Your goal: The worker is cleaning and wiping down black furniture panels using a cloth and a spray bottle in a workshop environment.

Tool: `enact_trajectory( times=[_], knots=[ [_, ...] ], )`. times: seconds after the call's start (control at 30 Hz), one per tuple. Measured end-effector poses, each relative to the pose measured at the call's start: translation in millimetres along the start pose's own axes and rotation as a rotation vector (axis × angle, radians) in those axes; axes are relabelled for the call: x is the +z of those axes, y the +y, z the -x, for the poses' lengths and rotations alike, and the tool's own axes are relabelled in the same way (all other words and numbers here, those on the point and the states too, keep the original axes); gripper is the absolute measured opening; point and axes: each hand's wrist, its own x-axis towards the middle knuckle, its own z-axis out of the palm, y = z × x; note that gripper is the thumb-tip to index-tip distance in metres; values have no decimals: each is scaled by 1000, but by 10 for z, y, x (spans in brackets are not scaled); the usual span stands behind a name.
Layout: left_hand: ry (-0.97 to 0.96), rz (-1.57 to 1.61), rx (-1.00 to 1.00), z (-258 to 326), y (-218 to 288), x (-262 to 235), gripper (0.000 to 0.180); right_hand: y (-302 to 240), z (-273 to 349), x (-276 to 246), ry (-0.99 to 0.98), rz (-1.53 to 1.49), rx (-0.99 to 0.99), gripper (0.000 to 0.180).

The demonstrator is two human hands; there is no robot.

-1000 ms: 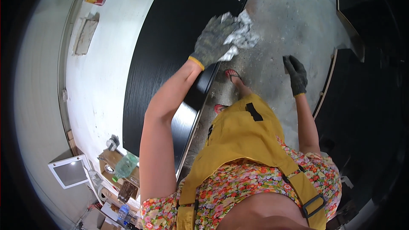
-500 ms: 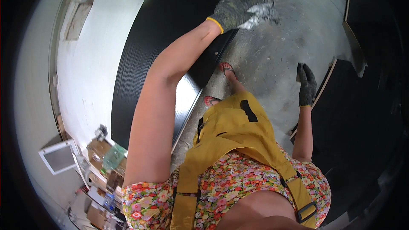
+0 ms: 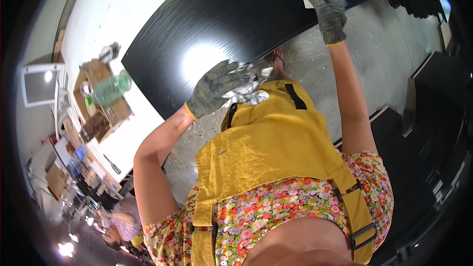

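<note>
My left hand (image 3: 214,90), in a dark grey knit glove with a yellow cuff, is closed round a crumpled white-and-grey rag (image 3: 249,92). It hovers by the near edge of a glossy black wood-grain panel (image 3: 197,29), close in front of my yellow apron. Over the right part of that panel, my right hand (image 3: 325,10) wears a matching glove. Its fingers lie together along a small flat pale piece (image 3: 307,1), whose kind I cannot make out; only one edge shows past the glove.
The panel lies on a white worktop (image 3: 118,19). At left stand a cardboard box (image 3: 93,71), a green plastic bottle (image 3: 112,90) and a white-framed screen (image 3: 43,84). More black panels (image 3: 423,118) stand at right. Another person (image 3: 125,216) is at the lower left.
My left hand has drawn back toward my body with the rag. The right hand has swung forward from beside the right-hand panels to over the panel on the worktop. My view has turned.
</note>
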Motion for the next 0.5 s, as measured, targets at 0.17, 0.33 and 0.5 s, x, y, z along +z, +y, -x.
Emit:
enact_trajectory(
  times=[0.17, 0.33, 0.5],
  knots=[
    [65, -292, -230, 1167, 210, 90, 45, 70, -6, 511, -17, -178, 106, 23],
    [229, -211, -504, 2190, 614, 142, 39, 183, 91, 376, 99, 184, 8, 30],
    [841, 661, -1148, 2819, 936, 19, 47, 176, 156, 299, 100, 73, -18, 32]
  ],
)
